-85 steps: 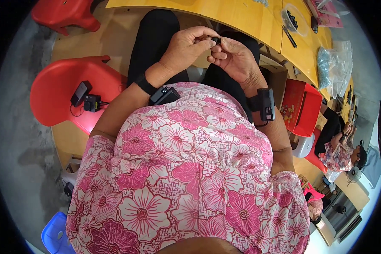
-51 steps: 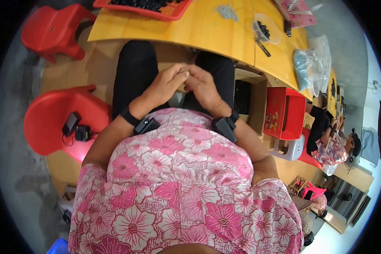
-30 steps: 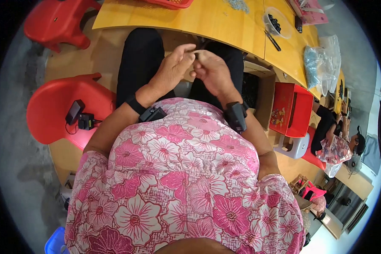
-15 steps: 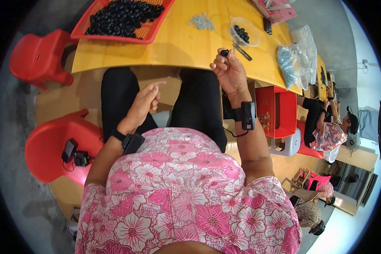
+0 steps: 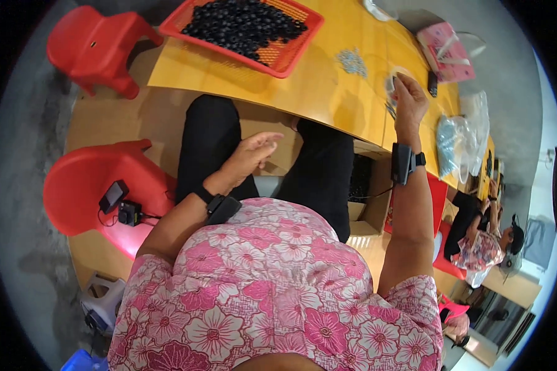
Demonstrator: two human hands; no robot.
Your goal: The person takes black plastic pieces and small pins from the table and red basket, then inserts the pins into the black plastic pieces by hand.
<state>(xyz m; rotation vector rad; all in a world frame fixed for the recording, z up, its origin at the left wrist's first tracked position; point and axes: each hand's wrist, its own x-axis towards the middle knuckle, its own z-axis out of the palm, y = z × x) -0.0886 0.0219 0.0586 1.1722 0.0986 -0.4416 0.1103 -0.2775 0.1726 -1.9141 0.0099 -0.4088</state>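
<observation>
My right hand (image 5: 411, 102) is over the clear plastic bowl (image 5: 390, 81) on the yellow table, its fingers bent down and drawn together. Whatever is between the fingertips is hidden, and so is most of the bowl. Beside the wrist lies a thin dark tool (image 5: 390, 111), partly covered. My left hand (image 5: 252, 156) hangs above my lap with the index finger stretched out and nothing in it. Farther left, a red basket (image 5: 281, 73) holds many small black ring-shaped parts (image 5: 238, 28). A small heap of silvery pieces (image 5: 353, 62) lies between basket and bowl.
Clear bags, one with bluish contents (image 5: 445, 145), and a pink bag (image 5: 447, 52) stand at the table's right. A red chair (image 5: 80, 191) with small devices (image 5: 129, 212) is on my left, a red stool (image 5: 99, 46) beyond it. Another person (image 5: 479, 238) sits far right.
My right hand has moved forward and right, from the table edge to over the bowl. The small black part pinched in it before no longer shows. The whole view has shifted.
</observation>
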